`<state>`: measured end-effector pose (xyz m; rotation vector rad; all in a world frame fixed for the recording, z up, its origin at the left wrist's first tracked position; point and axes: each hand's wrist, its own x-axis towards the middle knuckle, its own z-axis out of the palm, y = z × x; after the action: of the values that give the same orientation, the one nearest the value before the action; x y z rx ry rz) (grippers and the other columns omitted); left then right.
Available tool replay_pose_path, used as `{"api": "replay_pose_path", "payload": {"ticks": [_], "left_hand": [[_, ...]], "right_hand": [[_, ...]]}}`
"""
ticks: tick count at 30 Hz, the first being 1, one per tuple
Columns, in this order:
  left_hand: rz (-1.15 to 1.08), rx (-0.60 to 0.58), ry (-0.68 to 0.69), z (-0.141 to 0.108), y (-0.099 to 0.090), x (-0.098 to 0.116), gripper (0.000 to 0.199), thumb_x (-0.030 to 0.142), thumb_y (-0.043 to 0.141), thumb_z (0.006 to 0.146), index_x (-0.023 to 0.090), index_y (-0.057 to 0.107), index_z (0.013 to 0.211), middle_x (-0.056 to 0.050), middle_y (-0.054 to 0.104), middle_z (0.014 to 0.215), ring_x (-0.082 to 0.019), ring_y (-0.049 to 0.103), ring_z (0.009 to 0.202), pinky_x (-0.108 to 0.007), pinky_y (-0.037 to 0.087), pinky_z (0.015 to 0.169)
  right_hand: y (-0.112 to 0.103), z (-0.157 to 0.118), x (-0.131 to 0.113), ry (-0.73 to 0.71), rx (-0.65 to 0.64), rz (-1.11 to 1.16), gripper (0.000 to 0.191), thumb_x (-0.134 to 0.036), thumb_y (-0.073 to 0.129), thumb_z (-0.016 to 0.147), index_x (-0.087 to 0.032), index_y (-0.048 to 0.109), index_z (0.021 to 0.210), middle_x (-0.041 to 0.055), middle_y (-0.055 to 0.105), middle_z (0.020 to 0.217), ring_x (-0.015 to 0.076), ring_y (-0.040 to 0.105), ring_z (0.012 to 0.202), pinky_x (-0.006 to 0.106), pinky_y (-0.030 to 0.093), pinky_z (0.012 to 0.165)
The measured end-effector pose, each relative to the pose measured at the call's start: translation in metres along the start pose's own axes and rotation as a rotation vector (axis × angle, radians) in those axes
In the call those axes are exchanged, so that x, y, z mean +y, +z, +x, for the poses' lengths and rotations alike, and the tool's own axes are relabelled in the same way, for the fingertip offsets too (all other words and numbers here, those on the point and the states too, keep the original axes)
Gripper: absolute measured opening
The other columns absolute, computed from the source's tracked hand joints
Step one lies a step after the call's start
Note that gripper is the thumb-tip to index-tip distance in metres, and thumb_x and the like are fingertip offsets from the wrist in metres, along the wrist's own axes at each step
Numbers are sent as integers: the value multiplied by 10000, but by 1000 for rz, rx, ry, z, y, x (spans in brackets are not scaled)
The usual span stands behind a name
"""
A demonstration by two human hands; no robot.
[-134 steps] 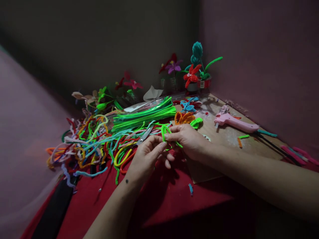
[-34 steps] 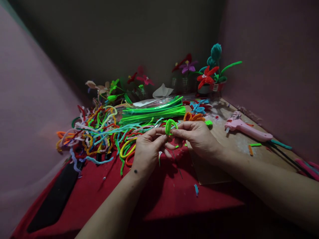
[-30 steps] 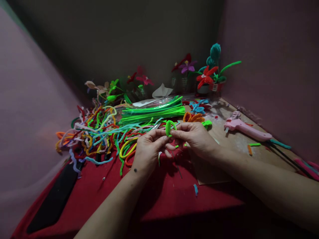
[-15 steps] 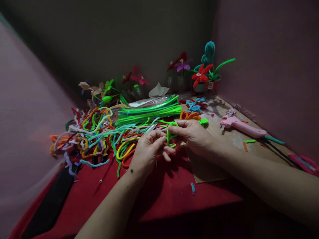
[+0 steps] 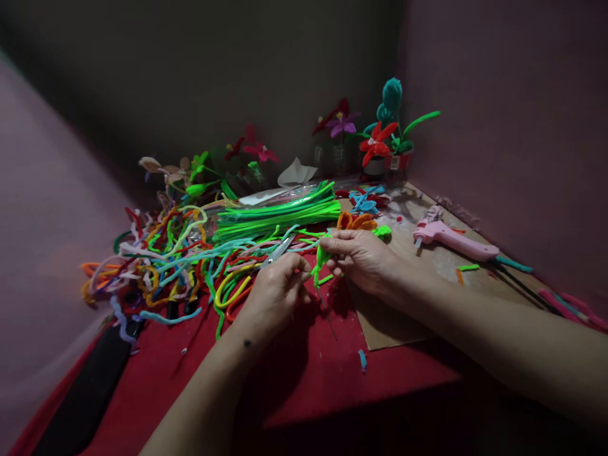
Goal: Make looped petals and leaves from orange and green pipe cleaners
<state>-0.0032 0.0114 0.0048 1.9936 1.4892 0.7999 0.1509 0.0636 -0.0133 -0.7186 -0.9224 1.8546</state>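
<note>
Over the red cloth, my right hand pinches a looped bright green pipe cleaner between thumb and fingers. My left hand is closed at the lower left edge of that same green piece, its fingertips pressed together there. A thin dark wire-like strand runs down from below the green piece; whether it is joined to it I cannot tell. Just beyond my left hand lie silver scissors, partly covered by pipe cleaners. A short green scrap shows beneath the hands.
A tangled heap of coloured pipe cleaners spreads at left, with a green bundle behind. At right, a pink glue gun lies on a board. Pipe-cleaner flowers stand at the back. A black object lies front left.
My left hand has turned, its spread fingers drawing in against the green piece's lower end. The green piece now hangs more upright, with the dark strand visible below. The whole view has shifted slightly.
</note>
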Motion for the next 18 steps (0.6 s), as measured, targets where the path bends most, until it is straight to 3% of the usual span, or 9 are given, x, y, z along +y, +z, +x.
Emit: {"api": "replay_pose_path", "payload": {"ticks": [4,7,9,13,18], "left_hand": [[126,-5,86,4,-8,0,151,207,452,808,175,515,675,-25,588,760,-147,555,716,-265,422,668],[97,63,65,5,-6,1,157,281,483,810,177,601,805,-39,615,896,-180,536,874,-297,389,796],[16,64,-14,5,-2,3,171,311,522,787,176,617,827,-20,619,828,-166,539,793,-279,394,745],[-184,42,-119,4,4,7,163,282,571,741,154,566,639,26,527,602,-108,464,582,-229,369,590],[-259,-34,-142,1,2,9,205,285,587,725,162,508,581,28,507,545,-102,447,532,-221,345,533]], "right_hand": [[0,0,2,-37,-10,-39,290,-267,773,551,-139,522,619,-43,530,528,81,529,425,195,372,397],[1,-2,3,-56,-25,-72,292,-288,771,552,-139,531,629,-35,540,537,78,515,435,211,388,426],[2,-4,3,-51,-53,-75,286,-294,765,560,-138,536,633,-33,539,538,69,490,434,213,377,432],[1,-4,4,-50,-113,-68,267,-323,736,597,-131,553,625,-25,537,548,70,476,452,226,375,457],[1,-2,5,-34,-85,3,260,-315,728,598,-143,534,592,-46,487,501,53,401,417,213,289,418]]}}
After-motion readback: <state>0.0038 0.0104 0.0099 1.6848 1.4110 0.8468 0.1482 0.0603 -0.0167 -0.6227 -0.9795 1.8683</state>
